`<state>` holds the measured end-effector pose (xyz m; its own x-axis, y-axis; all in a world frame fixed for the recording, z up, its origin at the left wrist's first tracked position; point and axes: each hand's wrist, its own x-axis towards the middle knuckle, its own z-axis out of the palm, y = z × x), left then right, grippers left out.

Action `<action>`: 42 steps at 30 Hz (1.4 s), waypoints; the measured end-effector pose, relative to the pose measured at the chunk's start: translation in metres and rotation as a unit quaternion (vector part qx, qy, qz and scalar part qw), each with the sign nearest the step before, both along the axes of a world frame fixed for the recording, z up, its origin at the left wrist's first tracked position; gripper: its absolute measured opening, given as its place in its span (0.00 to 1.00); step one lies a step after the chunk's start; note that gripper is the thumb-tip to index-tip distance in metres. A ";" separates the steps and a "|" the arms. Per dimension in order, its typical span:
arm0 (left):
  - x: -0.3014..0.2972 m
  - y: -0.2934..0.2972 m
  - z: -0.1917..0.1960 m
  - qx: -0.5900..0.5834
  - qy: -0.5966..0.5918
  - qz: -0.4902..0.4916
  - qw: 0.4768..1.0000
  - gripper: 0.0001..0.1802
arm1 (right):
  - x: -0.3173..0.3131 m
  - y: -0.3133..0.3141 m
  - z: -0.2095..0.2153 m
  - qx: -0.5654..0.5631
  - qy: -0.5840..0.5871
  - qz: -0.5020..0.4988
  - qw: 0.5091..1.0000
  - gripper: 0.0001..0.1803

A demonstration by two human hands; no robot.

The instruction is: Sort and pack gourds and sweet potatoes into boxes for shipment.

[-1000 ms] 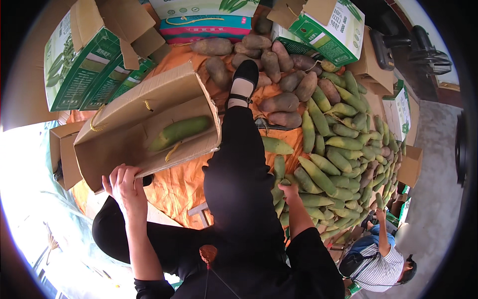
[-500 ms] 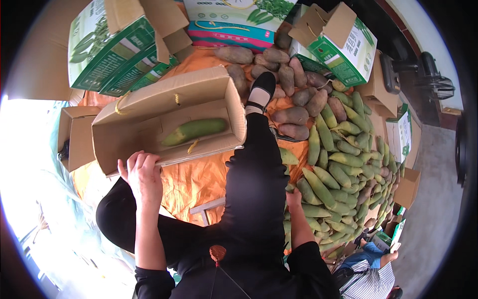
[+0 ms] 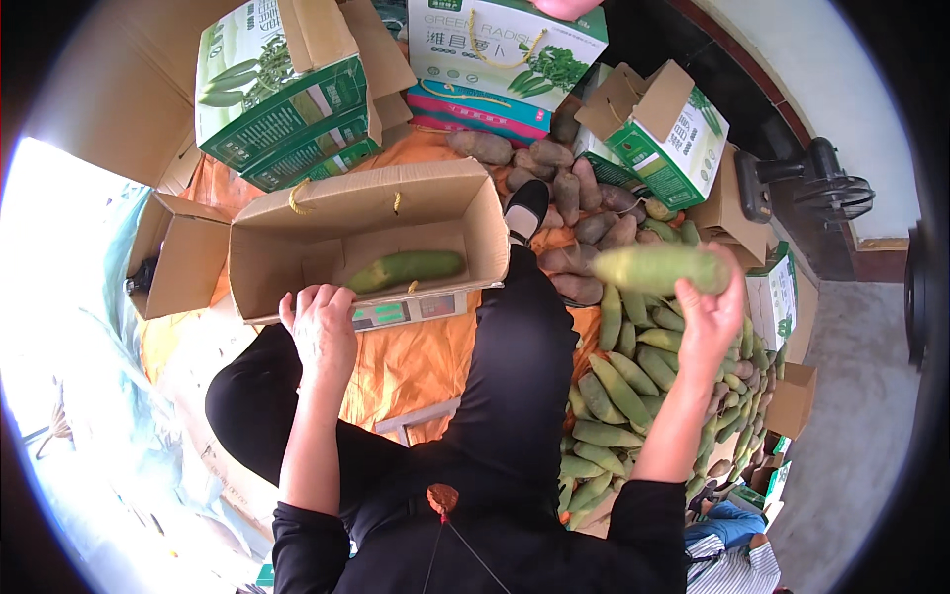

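Note:
A long green radish, slightly blurred, is raised in my right hand, whose fingers wrap its right end above the heap. My left hand is closed over the near rim of an open cardboard box with yellow cord handles. One green radish lies inside on the box's floor. The box rests on a scale with a lit green display, partly hidden by my left hand. To my right spreads a large heap of green radishes.
Reddish-brown roots lie beyond my foot on an orange sheet. Green-and-white cartons stand at the back left, another carton at the back right. A black fan stands far right. Another person is at lower right.
My right hand has risen from the radish heap with a green radish in it. My left hand stays at the box's near rim, and the scale's display has come into view. The view has shifted slightly.

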<state>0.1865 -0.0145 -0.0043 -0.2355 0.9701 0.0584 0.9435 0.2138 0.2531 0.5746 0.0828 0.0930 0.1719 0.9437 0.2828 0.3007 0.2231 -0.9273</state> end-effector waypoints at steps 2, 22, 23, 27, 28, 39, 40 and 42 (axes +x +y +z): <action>0.000 0.001 -0.001 -0.001 -0.002 -0.005 1.000 0.08 | -0.031 0.014 0.041 0.080 0.037 0.056 0.995 0.32; -0.001 -0.003 -0.002 0.029 -0.002 0.000 1.000 0.09 | -0.221 0.075 -0.050 -0.025 -0.259 0.298 0.918 0.17; -0.001 -0.005 -0.003 0.027 -0.003 0.001 1.000 0.09 | -0.209 0.079 -0.046 -0.013 -0.224 0.295 0.929 0.16; 0.001 -0.002 -0.006 0.018 0.014 -0.025 0.999 0.08 | -0.129 0.089 -0.030 -0.072 -0.091 0.245 0.963 0.13; 0.001 -0.002 -0.006 0.020 0.027 -0.022 0.999 0.07 | -0.108 0.090 -0.037 -0.098 -0.052 0.214 0.971 0.12; 0.003 0.004 -0.005 -0.007 0.040 -0.008 0.999 0.06 | 0.056 -0.023 -0.244 -0.260 -0.160 -0.024 0.952 0.11; 0.006 0.007 -0.005 -0.006 0.039 -0.013 0.999 0.06 | 0.071 -0.037 -0.275 -0.314 -0.184 -0.031 0.931 0.10; 0.009 0.010 -0.004 -0.018 0.031 -0.022 0.999 0.06 | 0.089 -0.069 -0.323 -0.373 -0.205 -0.041 0.904 0.08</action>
